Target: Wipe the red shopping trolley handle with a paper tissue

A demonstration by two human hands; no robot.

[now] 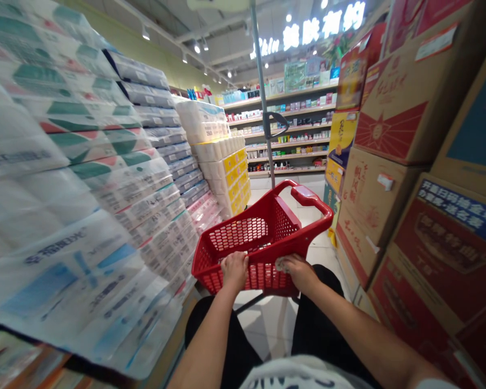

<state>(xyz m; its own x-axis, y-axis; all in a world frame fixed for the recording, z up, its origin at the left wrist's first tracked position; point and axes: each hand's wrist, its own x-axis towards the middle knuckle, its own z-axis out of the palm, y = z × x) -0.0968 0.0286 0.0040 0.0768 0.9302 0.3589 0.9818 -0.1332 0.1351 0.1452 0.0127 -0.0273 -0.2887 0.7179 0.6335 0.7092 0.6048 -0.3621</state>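
Note:
A red plastic shopping cart [227, 237] with perforated sides stands turned sideways before my knees, its handle [314, 202] toward the right. My left hand [235, 268] is closed over the cart's near rim, fingers hooked inward. Against the near side, below the rim and closer to the handle, my right hand [299, 273] is closed. A small crumpled, pale patterned thing [282, 264] shows at its fingertips; I cannot make out what it is. Through the holes and over the rim, no goods are visible in the basket. A grey pole [263, 92] with a dark loop rises behind the cart.
Tall stacks of wrapped tissue packs [85, 216] line the left side, with toilet roll packs [216, 156] farther on. Cardboard boxes [389, 113] are piled along the right. Shelves of small bottles and cartons [295, 129] stand across the far end.

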